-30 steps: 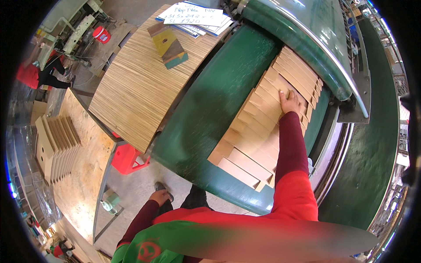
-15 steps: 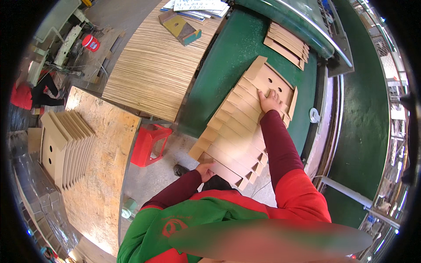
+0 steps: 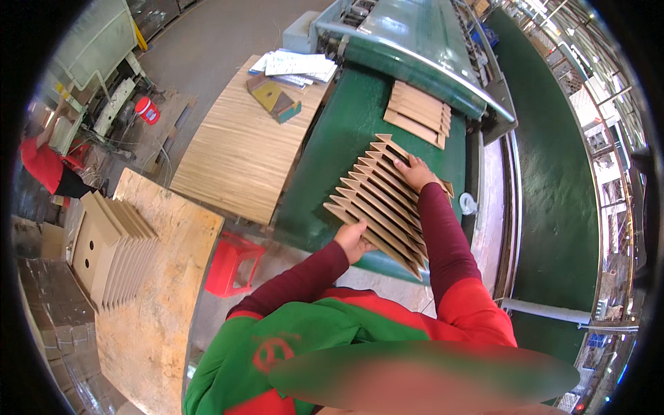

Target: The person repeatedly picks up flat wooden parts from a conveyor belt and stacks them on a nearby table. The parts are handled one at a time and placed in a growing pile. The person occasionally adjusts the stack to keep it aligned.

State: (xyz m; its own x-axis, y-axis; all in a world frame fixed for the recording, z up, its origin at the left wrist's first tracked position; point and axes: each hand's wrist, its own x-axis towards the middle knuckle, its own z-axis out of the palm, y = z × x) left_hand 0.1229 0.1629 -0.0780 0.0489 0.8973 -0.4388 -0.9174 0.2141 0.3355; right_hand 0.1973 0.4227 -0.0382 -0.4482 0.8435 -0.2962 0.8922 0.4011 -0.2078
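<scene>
Gripping the fanned cardboard stack (image 3: 380, 202) now, right of centre in the frame, over the green belt (image 3: 308, 187); my left hand (image 3: 353, 242) is closed on its lower left edge, thumb on top, while my right hand (image 3: 417, 172), fingers half bent, clasps its upper right end, a smaller cardboard batch (image 3: 417, 111) lying above
</scene>
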